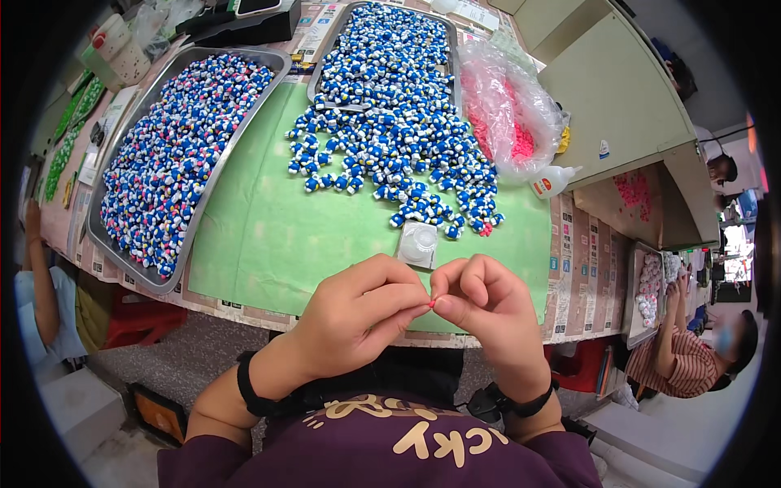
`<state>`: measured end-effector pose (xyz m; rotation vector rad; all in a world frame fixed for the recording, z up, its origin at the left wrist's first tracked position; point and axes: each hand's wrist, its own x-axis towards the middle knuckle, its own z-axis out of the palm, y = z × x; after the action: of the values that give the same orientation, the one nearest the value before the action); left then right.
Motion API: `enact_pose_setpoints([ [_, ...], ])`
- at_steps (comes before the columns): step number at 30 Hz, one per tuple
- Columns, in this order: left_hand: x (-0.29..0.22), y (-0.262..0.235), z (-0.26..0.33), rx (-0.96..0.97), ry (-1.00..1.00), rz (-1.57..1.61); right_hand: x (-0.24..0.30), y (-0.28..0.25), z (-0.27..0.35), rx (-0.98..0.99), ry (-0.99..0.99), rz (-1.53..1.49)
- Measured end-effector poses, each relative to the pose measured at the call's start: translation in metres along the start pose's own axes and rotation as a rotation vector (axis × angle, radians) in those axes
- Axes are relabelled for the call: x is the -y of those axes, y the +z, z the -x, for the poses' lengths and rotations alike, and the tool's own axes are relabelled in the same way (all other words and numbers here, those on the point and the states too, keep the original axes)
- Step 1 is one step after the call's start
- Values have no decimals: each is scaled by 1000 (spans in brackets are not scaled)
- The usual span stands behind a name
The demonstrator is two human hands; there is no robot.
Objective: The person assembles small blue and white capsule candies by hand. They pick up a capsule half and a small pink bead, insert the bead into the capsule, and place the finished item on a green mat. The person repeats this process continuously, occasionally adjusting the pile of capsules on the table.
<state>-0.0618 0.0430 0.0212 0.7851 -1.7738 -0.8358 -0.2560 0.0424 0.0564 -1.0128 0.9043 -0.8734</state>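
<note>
Pinched between the fingertips of the left hand (358,313) and right hand (484,305) was a tiny red piece (432,303), held at lower centre, apparently for close fingertip work. Just above lay a small clear container (419,243) on the green mat (260,236), with loose blue-and-white figurines (399,154) beyond and a full metal tray (175,159) at upper left.

- Left hand (358,313) and right hand (484,305) meet fingertip to fingertip, pinching a tiny red piece (431,304), perhaps a bead.
- Blue-and-white figurines (390,138) lie heaped on the green mat (268,236) beyond.
</note>
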Motion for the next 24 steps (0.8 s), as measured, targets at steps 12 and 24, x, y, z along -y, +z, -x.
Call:
enact_pose_setpoints([
  [12, 2, -14, 5, -138, -342, 100, -1, -22, -62, -57, -454, 811],
  [24, 5, -17, 4, -228, -577, 626, 7, -9, -49, -96, -359, 566],
])
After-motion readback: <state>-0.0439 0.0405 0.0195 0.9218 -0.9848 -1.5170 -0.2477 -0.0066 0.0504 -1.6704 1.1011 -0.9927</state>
